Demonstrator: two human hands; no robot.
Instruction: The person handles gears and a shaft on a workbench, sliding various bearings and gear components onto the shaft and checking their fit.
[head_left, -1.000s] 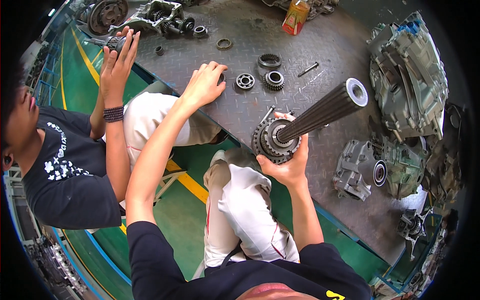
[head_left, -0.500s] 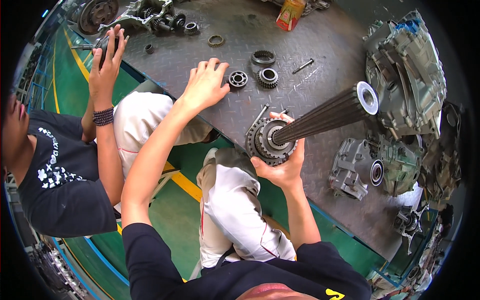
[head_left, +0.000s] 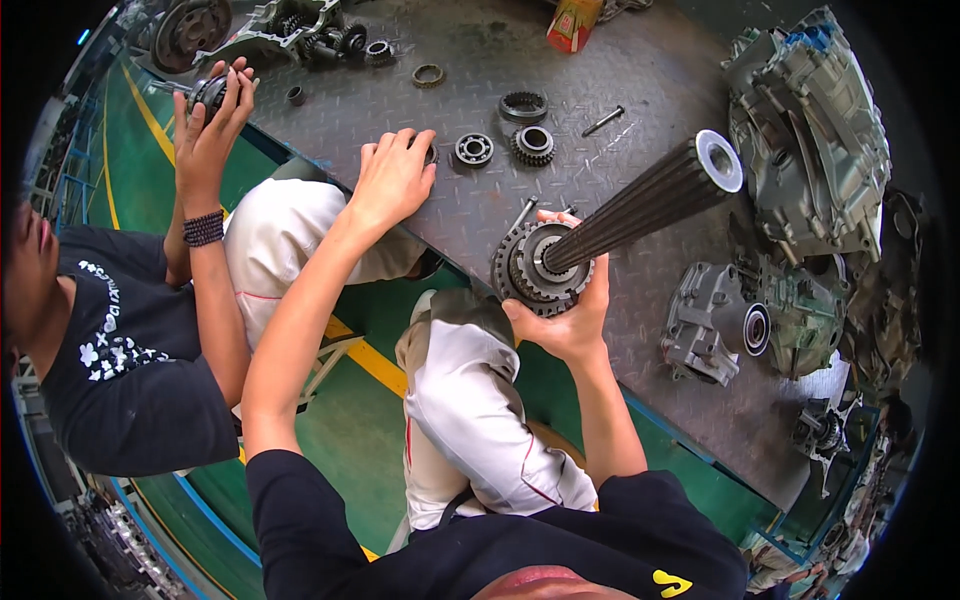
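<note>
My right hand is wrapped round the gears at the base of a long splined shaft, which tilts up to the right above the table. My left hand is at the table's near edge, its fingers curled over a dark metal ring that shows only in part beside the fingertips. Just right of it lies a ball bearing. Beyond that are a small gear and a toothed ring. One bolt lies close behind the held gears.
A co-worker's hands hold a geared shaft at the left. On the steel table are a brass-coloured ring, a bushing and another bolt. Large gearbox housings stand at the right, a smaller housing nearer.
My left hand has drawn back a little toward me and left, away from the bearing; a dark ring now shows at its fingers. The shaft in my right hand has shifted slightly.
</note>
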